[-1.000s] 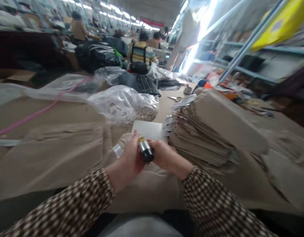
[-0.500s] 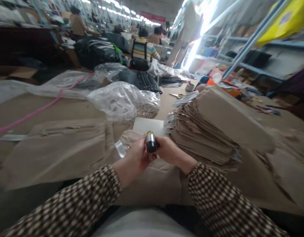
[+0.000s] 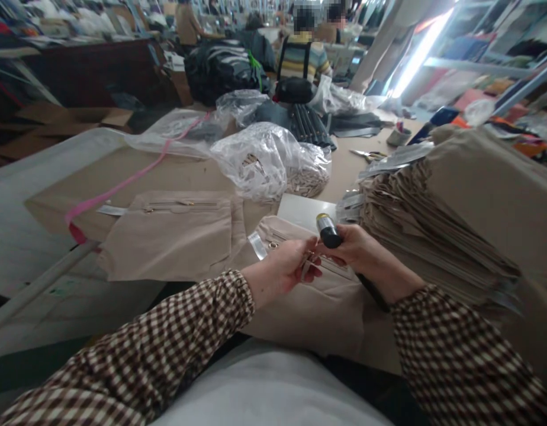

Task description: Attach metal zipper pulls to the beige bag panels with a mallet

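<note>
My right hand (image 3: 364, 248) is wrapped round a hammer (image 3: 329, 232) with a silver, yellow and black head. Its dark handle runs down below the wrist. Close beside it, the fingers of my left hand (image 3: 282, 266) pinch a small beige strip (image 3: 306, 270), and my right fingertips meet them there. Both hands are above a beige fabric panel (image 3: 309, 319) with a zipper and a metal ring, lying in front of me. Just beyond my hands is a white plate (image 3: 306, 207), partly covered by the panel.
A tall stack of beige fabric pieces (image 3: 433, 231) stands at the right. Another zippered panel (image 3: 171, 239) lies left. Behind are a clear plastic bag (image 3: 256, 160) of small beige pieces, scissors (image 3: 366, 155) and a pink ribbon (image 3: 135, 174). Co-workers sit farther back.
The view has swung left, so things appear farther right. The hammer, earlier upright between my hands, now tilts in my right hand; my hands are slightly apart and the beige strip shows.
</note>
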Motion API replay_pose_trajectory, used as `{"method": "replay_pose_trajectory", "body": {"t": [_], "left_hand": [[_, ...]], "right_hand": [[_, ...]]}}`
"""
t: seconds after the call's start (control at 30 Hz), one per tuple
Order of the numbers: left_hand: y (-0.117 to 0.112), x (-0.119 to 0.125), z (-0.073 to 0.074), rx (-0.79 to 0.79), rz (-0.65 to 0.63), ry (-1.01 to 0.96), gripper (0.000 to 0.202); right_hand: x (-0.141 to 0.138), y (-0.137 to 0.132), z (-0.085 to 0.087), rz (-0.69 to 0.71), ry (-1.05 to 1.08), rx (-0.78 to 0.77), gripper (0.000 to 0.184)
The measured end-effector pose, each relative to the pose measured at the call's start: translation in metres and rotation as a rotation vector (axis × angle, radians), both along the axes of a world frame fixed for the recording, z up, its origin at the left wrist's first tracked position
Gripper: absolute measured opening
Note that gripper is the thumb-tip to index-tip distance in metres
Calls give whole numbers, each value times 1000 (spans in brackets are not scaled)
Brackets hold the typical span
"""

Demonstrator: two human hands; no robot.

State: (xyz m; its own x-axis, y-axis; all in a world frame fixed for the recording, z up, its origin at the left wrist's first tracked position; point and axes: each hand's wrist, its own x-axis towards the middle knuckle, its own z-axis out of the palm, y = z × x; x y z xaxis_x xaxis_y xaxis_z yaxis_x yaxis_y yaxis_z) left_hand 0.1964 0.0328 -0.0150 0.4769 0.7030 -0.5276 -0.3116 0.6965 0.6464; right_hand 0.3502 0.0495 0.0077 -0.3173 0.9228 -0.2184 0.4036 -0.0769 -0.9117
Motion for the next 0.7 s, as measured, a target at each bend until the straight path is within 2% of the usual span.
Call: {"method": "replay_pose_trajectory", "body": {"t": [0.1,0.2,0.27,0.37,0.47,0.6,0.7], "left_hand": [[0,-6,0,72,-52,47,14],[0,-9,0,182,-151,37,25],[1,-9,1,230,-168,55,28],[4,-11,2,269,-127,103,29],[7,-12,3,289,-86,145,28],[10,-9,3,321,-49,126,29],[12,-7,4,343,-38,148,36]], "right_hand": [[4,1,10,-34,-16,-15,23],[4,1,16,-63,10,-45,26],[3,1,16,-66,44,-70,31],[3,-1,11,-111,75,-52,40],[6,-3,4,-163,128,-20,40],[5,-6,-4,-81,152,-32,35],[1,-8,-3,-102,153,-14,31]]}}
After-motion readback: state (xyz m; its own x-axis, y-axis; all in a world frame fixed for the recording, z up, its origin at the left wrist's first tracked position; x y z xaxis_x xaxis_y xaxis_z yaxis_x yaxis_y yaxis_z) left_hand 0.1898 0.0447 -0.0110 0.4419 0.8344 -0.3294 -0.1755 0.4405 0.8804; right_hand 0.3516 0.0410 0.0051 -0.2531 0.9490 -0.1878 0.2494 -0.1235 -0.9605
